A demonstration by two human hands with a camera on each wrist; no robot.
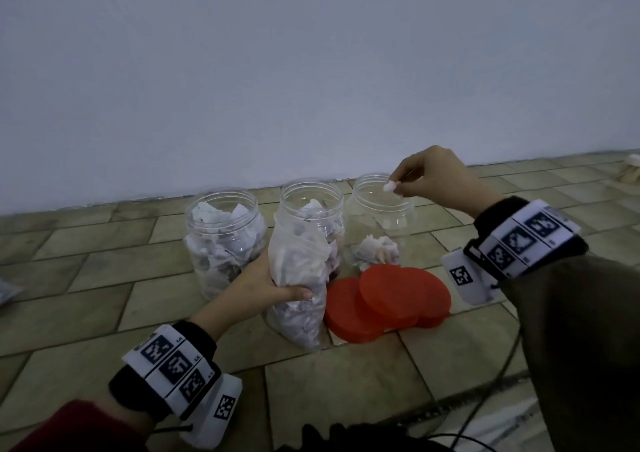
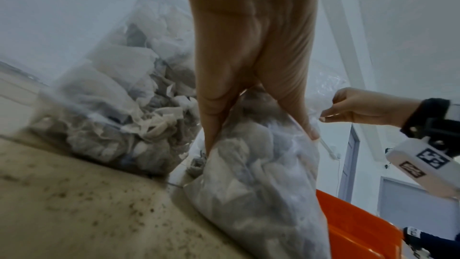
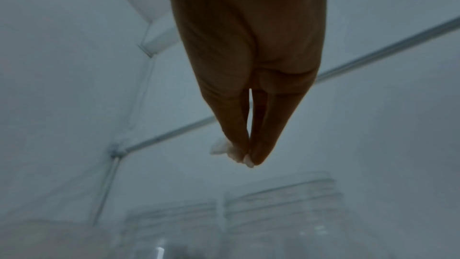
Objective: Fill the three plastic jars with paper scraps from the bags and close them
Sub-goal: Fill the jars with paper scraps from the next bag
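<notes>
Three clear plastic jars stand open in a row on the tiled floor. The left jar (image 1: 225, 240) and the middle jar (image 1: 313, 209) hold much crumpled paper; the right jar (image 1: 379, 219) holds only a small wad at its bottom. My left hand (image 1: 277, 287) grips a clear bag of paper scraps (image 1: 299, 285) upright in front of the middle jar; the bag (image 2: 254, 174) shows close in the left wrist view. My right hand (image 1: 396, 185) pinches a small white paper scrap (image 1: 389, 186) over the right jar's mouth. Three red lids (image 1: 388, 299) lie overlapped in front of the jars.
A white wall (image 1: 311, 70) rises just behind the jars. Black cables (image 1: 498, 375) run across the floor at the lower right. Another bag's edge (image 1: 8, 292) shows at the far left. A pale object (image 1: 628, 171) sits at the far right by the wall.
</notes>
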